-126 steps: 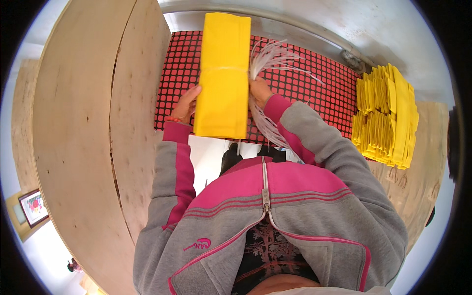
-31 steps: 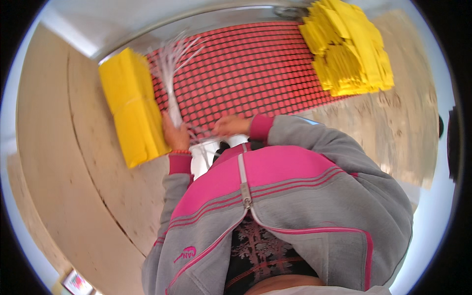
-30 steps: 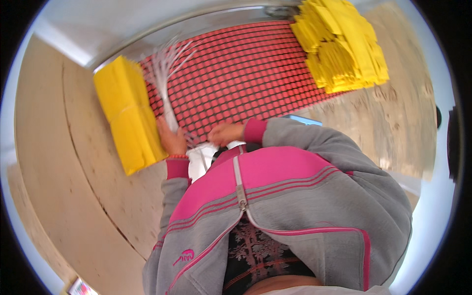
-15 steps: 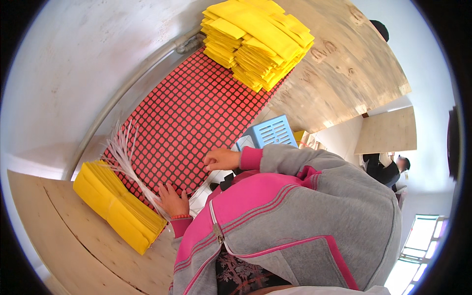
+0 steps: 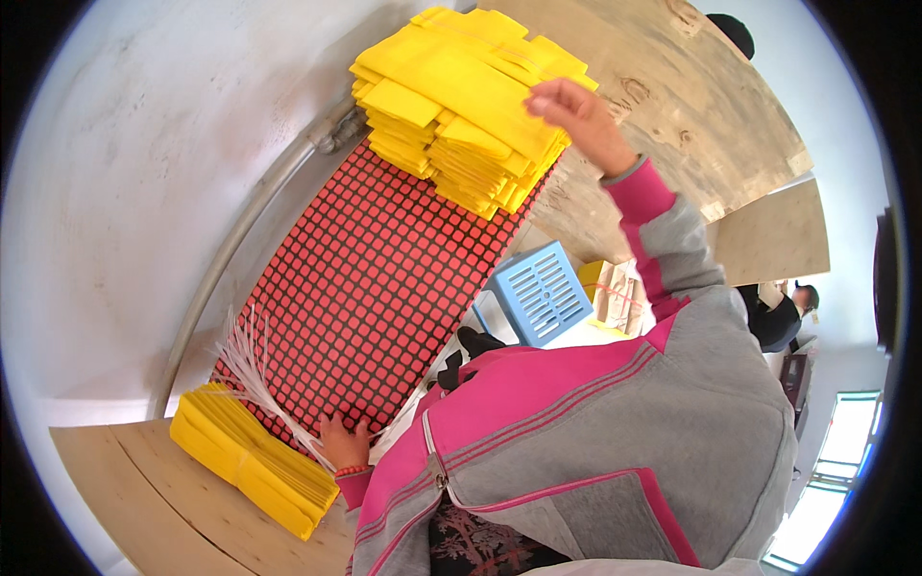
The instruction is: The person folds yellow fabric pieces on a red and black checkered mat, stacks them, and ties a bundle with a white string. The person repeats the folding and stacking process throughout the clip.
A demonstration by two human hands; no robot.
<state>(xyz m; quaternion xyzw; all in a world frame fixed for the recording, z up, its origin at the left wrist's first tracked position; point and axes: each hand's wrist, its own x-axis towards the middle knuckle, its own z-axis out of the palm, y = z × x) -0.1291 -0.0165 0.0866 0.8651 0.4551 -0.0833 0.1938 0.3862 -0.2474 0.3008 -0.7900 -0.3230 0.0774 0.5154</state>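
My left hand rests on the red-and-black checked cloth, its fingers spread, beside the gathered ends of a bundle of thin white strips. Those strips fan out toward the wall. Next to them lies a row of folded yellow pieces, packed together on edge. At the far end, my right hand reaches over a tall pile of yellow folded pieces. Its fingers are loosely bent, apart from the thumb, and nothing shows in them. Whether it touches the pile I cannot tell.
A bare wooden board stretches beyond the pile, and another wooden surface lies at the near left. A pipe runs along the wall. Below the table edge stands a blue slotted plastic stool, near a yellow-and-brown bundle. A person is farther back.
My right hand has moved from the near edge of the cloth up and away to the yellow pile. My left hand stays by the white strips. The whole view has shifted slightly.
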